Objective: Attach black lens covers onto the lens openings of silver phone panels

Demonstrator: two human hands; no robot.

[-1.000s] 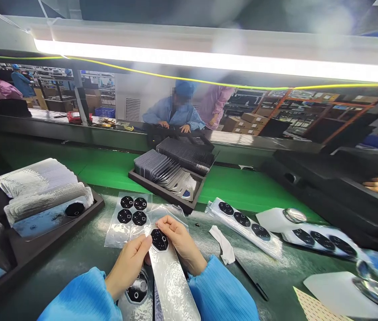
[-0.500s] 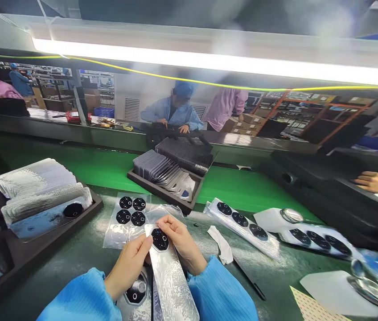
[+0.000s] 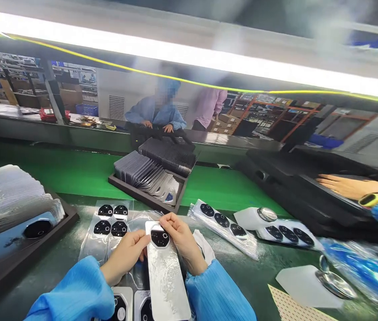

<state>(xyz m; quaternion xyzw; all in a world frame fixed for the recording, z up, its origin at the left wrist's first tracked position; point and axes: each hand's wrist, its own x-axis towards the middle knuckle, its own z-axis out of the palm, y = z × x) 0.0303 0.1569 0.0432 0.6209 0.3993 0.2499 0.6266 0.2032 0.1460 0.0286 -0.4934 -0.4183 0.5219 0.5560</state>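
My left hand and my right hand pinch the top end of a long silvery phone back cover, one on each side. A black octagonal camera piece sits at the cover's top, between my fingertips. Both sleeves are blue. Just left of my hands lies a clear sheet with several black octagonal pieces. Two more covers lie below my left wrist at the bottom edge.
A dark tray of stacked covers stands at the left, and another tray of upright parts sits on the green belt behind. Strips of black pieces lie to the right. A co-worker's hand with a yellow watch rests on a black tray.
The view has swung to the right and tilted, so everything shifted left. My hands keep their hold on the cover. The co-worker's hand at the right has reached further in.
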